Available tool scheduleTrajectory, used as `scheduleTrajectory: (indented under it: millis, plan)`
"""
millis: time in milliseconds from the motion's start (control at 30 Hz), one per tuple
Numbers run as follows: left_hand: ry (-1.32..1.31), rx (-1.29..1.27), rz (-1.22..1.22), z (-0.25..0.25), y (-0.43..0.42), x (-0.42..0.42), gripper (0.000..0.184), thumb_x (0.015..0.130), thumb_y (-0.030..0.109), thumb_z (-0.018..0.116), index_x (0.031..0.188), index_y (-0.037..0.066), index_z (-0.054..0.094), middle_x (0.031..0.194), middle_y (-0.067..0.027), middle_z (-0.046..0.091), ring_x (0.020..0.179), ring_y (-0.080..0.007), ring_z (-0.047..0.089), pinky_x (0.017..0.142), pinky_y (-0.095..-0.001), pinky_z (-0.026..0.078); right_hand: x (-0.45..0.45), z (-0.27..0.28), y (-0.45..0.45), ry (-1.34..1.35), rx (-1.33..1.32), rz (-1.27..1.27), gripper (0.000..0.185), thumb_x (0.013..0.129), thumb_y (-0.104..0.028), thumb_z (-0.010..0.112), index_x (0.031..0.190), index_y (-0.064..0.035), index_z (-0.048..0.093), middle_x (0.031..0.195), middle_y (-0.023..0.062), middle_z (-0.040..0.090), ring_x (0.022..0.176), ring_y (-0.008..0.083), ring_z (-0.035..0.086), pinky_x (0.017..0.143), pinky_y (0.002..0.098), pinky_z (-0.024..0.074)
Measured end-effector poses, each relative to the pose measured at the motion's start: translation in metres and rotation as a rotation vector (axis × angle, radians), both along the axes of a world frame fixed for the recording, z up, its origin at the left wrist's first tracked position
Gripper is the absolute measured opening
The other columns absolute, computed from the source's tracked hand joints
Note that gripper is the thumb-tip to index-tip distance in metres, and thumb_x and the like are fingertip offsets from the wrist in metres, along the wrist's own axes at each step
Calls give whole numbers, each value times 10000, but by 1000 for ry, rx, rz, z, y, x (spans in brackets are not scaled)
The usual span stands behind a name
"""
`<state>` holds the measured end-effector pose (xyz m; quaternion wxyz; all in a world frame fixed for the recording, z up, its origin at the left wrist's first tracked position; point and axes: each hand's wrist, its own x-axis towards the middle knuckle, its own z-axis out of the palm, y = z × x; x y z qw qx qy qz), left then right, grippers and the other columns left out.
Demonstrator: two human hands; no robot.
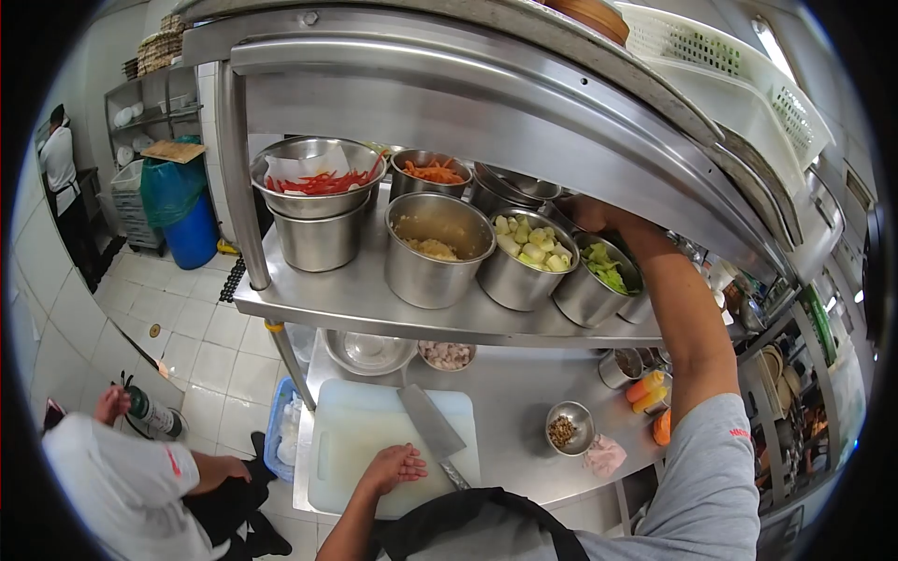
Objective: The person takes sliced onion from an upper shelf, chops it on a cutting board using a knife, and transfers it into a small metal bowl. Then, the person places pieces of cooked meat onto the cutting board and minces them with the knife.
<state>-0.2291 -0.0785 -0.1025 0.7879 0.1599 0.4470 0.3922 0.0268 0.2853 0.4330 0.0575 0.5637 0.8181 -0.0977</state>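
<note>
Steel shelf (pixel 371 282) holds pots (pixel 510 283) beside the right hand (pixel 591 214), grip indiscernible; cutting board (pixel 360 439) lies below the loosely uncurled left hand (pixel 397 467).

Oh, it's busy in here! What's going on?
Someone in a kitchen has their right hand up among the metal pots on the shelf, just behind the greens; whether it grips anything is too hidden to tell. Their left hand is empty, fingers loosely open above the board. A knife lies on that board, held by nobody. A small bowl and a pink cloth sit to the right. Another person is at the left.
</note>
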Motion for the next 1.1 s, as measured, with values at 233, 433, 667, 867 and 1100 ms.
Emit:
scheduleTrajectory:
  millis: [233,433,667,867,1100]
  plan:
    - [-9,19,-4,-10,0,0,442,1177,406,528,1304,-13,590,1160,-208,765,1017,-346,812,889,-423,656,1,-2,-5,-18,3,-3,407,897,-78,652,1277,-81,798,1123,208,801,992,281,742,853,464,604]
    - [19,21,0,-3,-1,1,433,1174,407,537,1304,-2,595,1165,-211,768,1020,-346,812,894,-427,655,2,-1,-7,-28,3,-4,405,897,-77,651,1273,-78,800,1126,208,802,995,277,742,854,463,604]
    - [11,26,5,-9,-1,1,405,1176,384,533,1288,0,600,1147,-206,767,1002,-344,811,885,-430,656,2,-3,-8,-46,5,-10,402,895,-75,650,1268,-74,802,1130,209,802,998,273,742,855,461,604]
    - [-2,26,6,-11,-1,1,408,1172,384,548,1286,-5,597,1146,-204,766,1004,-350,812,885,-431,661,1,-2,-7,-55,12,-1,400,894,-74,649,1263,-71,803,1133,210,802,1000,269,741,856,460,604]
    - [-30,21,-19,-10,2,-2,413,1171,380,553,1300,-10,592,1136,-205,769,1006,-353,812,885,-432,664,0,-6,-5,-92,17,-8,397,893,-72,648,1258,-67,805,1136,210,802,1003,265,741,857,458,604]
